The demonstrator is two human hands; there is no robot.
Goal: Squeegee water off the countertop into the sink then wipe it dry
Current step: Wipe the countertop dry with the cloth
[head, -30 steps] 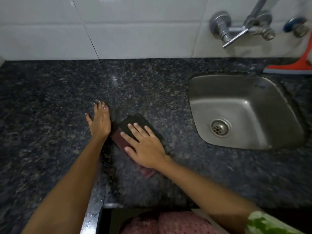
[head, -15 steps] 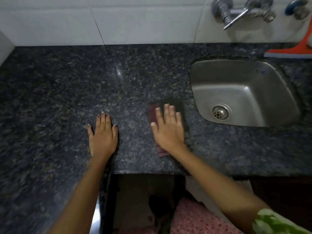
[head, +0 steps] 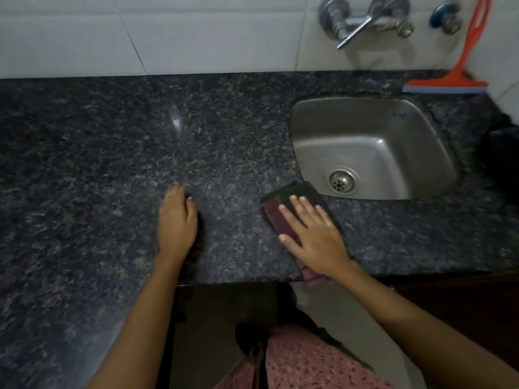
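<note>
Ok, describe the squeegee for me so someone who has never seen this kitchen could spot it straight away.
Start at the steel sink set into the right of the dark granite countertop. Just behind its far right corner, the squeegee stands on the counter with its handle leaning up the white tiled wall, right of the taps. It is the only orange thing here, with a pale blade along its bottom edge.

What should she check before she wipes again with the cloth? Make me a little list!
1. Right hand flat on the cloth: ok.
2. Cloth fully on the countertop: not ok, one end hangs over the front edge.
3. Left hand out of the cloth's way: ok, it rests apart on the stone.
4. Squeegee put aside: ok, it leans on the wall behind the sink.
5. Counter dry: cannot tell, too dark and speckled.
</note>
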